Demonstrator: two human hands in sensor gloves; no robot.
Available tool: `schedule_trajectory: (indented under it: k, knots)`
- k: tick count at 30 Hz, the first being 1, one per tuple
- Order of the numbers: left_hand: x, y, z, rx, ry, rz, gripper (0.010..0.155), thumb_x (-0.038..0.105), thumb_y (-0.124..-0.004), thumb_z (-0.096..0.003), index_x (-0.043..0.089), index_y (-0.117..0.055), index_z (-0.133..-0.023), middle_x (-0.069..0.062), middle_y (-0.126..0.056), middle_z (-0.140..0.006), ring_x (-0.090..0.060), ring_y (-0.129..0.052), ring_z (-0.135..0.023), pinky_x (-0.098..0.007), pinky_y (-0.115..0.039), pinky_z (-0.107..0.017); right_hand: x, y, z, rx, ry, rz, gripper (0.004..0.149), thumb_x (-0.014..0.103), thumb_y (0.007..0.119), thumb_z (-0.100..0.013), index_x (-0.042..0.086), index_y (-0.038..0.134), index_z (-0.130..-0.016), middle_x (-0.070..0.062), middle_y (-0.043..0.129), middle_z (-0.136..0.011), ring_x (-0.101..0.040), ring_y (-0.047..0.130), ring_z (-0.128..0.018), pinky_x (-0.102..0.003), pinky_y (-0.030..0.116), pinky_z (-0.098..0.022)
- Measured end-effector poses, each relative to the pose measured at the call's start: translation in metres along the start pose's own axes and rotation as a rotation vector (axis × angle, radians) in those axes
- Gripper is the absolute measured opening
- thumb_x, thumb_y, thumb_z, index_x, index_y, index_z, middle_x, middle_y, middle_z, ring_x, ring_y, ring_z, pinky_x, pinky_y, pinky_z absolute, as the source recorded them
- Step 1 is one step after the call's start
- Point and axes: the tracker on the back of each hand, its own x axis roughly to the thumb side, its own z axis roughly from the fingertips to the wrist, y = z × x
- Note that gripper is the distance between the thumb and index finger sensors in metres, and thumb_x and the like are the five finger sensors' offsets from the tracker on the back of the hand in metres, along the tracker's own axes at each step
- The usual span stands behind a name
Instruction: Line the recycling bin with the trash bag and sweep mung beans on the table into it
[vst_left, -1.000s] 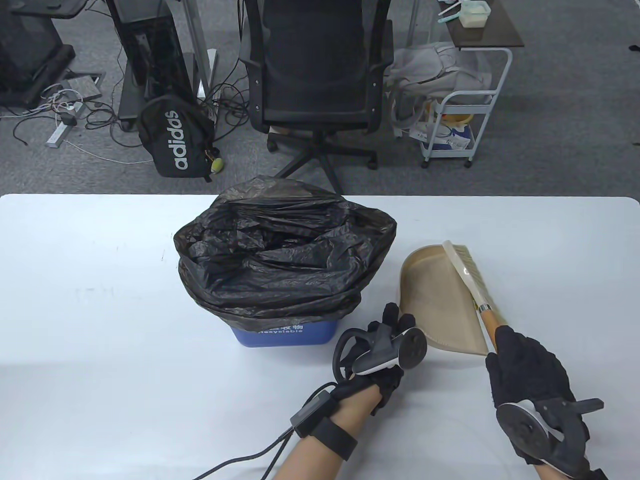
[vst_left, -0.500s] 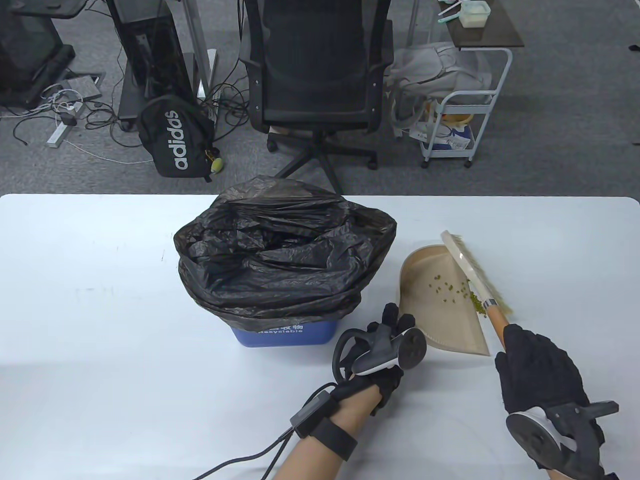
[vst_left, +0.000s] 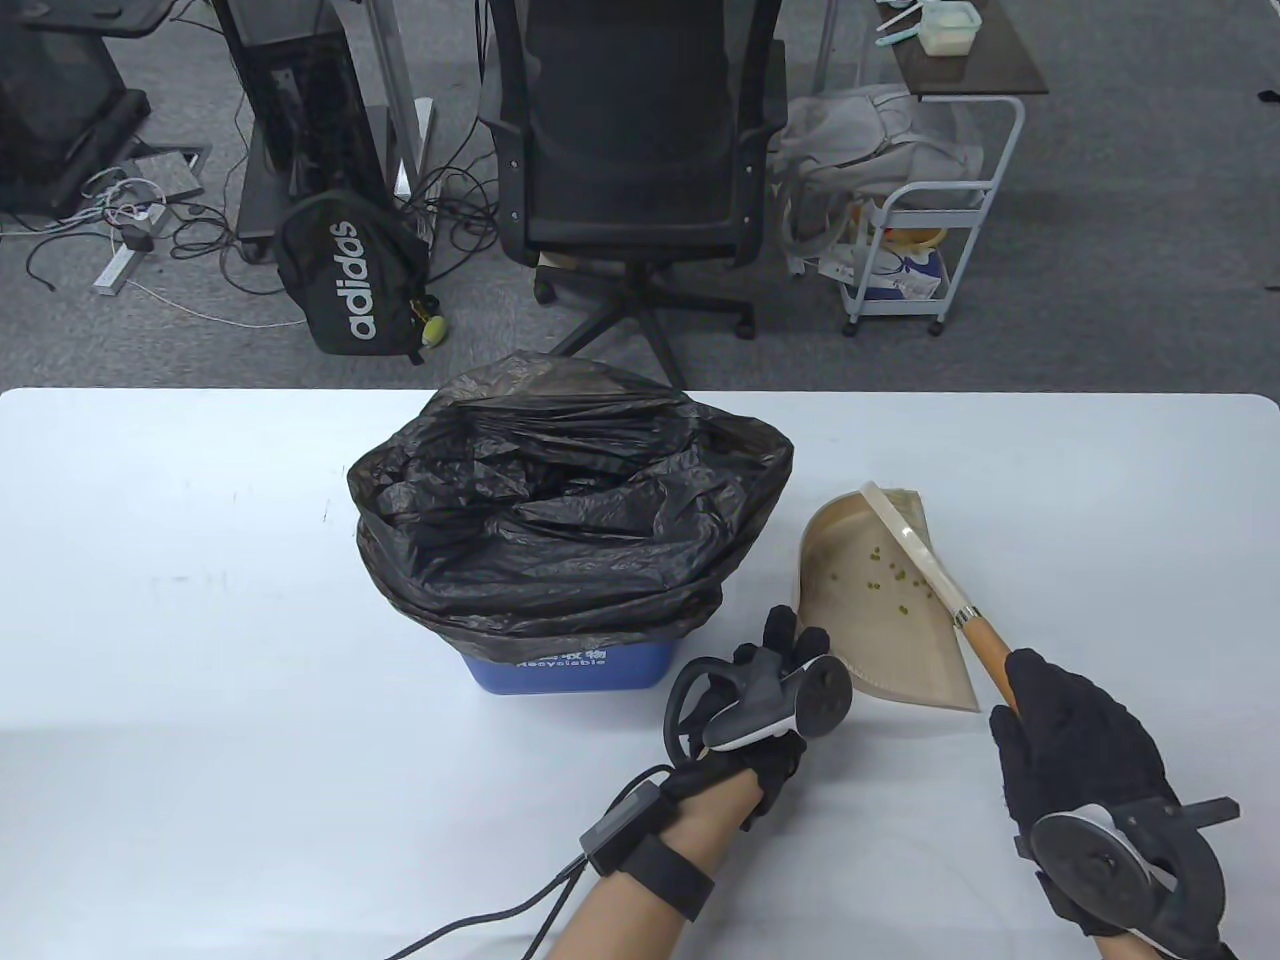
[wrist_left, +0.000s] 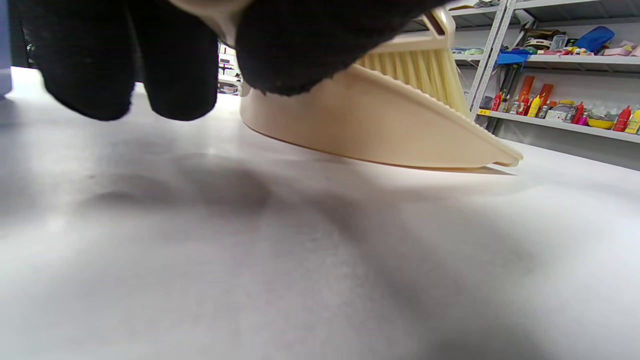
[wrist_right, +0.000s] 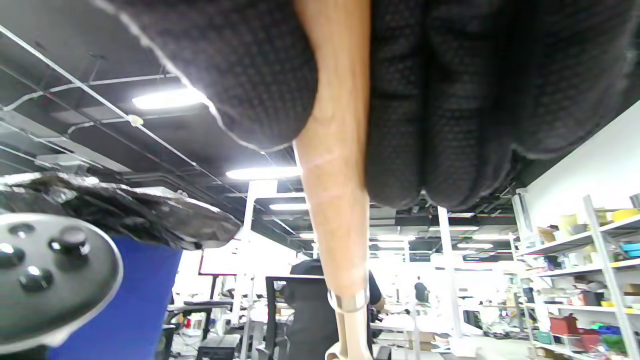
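The blue recycling bin (vst_left: 560, 668) stands mid-table, lined with the black trash bag (vst_left: 560, 510), whose rim is folded over the outside. Right of it lies the beige dustpan (vst_left: 880, 640), with several green mung beans (vst_left: 890, 578) scattered inside. My left hand (vst_left: 800, 650) grips the dustpan's near-left end; in the left wrist view its fingers (wrist_left: 90, 60) curl over the dustpan (wrist_left: 380, 125). My right hand (vst_left: 1040, 700) grips the brush's wooden handle (vst_left: 985, 650). The brush head (vst_left: 915, 540) leans over the pan's right side. The handle (wrist_right: 340, 200) runs between my fingers (wrist_right: 450, 100).
Beyond the table's far edge stand an office chair (vst_left: 640, 150), a black backpack (vst_left: 350, 275) and a white cart (vst_left: 920, 250). Bare white tabletop (vst_left: 200, 650) stretches left of the bin and in front of my hands.
The brush pulled back to the right, uncovering the beans, then swung left again over the pan's right side. The beans now lie further inside the pan. My left hand stayed put.
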Motion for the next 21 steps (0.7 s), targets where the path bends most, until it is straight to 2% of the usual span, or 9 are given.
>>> schedule_trajectory:
  k: [3, 6, 13, 16, 21]
  knots:
    - [0.0, 0.0, 0.0, 0.001, 0.001, 0.001, 0.072, 0.001, -0.084, -0.0467, 0.009, -0.056, -0.112, -0.033, -0.046, -0.117, -0.064, -0.086, -0.088, -0.076, -0.082, -0.054, -0.001, -0.008, 0.001, -0.029, 0.009, -0.036, 0.054, 0.026, 0.087, -0.044, -0.005, 0.088, -0.088, -0.03, 0.101, -0.069, -0.051, 0.105, -0.058, -0.062, 0.086, -0.041]
    - [0.0, 0.0, 0.0, 0.002, 0.001, 0.0, 0.072, 0.001, -0.084, -0.0466, 0.008, -0.056, -0.112, -0.033, -0.046, -0.117, -0.064, -0.086, -0.088, -0.076, -0.082, -0.053, -0.002, -0.01, 0.002, -0.052, 0.013, 0.01, 0.054, 0.026, 0.087, -0.044, -0.005, 0.088, -0.088, -0.03, 0.101, -0.068, -0.051, 0.105, -0.058, -0.062, 0.086, -0.041]
    - [0.0, 0.0, 0.0, -0.001, 0.002, -0.001, 0.072, 0.001, -0.084, -0.0466, 0.009, -0.056, -0.112, -0.033, -0.046, -0.117, -0.064, -0.086, -0.088, -0.077, -0.082, -0.053, -0.011, 0.01, 0.003, -0.024, 0.1, 0.168, 0.054, 0.026, 0.087, -0.044, -0.006, 0.088, -0.087, -0.031, 0.101, -0.067, -0.051, 0.105, -0.057, -0.062, 0.086, -0.041]
    - [0.0, 0.0, 0.0, -0.002, 0.005, -0.001, 0.072, 0.0, -0.084, -0.0466, 0.009, -0.056, -0.112, -0.033, -0.046, -0.117, -0.064, -0.086, -0.088, -0.077, -0.082, -0.054, -0.011, 0.017, 0.005, -0.011, 0.11, 0.123, 0.054, 0.026, 0.087, -0.044, -0.006, 0.088, -0.087, -0.031, 0.101, -0.067, -0.051, 0.106, -0.056, -0.062, 0.086, -0.04]
    - [0.0, 0.0, 0.0, -0.001, 0.005, -0.003, 0.072, 0.0, -0.084, -0.0466, 0.009, -0.056, -0.112, -0.033, -0.046, -0.117, -0.064, -0.086, -0.088, -0.077, -0.082, -0.054, 0.003, 0.01, 0.003, -0.023, 0.07, 0.021, 0.054, 0.026, 0.087, -0.044, -0.006, 0.088, -0.087, -0.031, 0.101, -0.067, -0.051, 0.106, -0.056, -0.062, 0.086, -0.04]
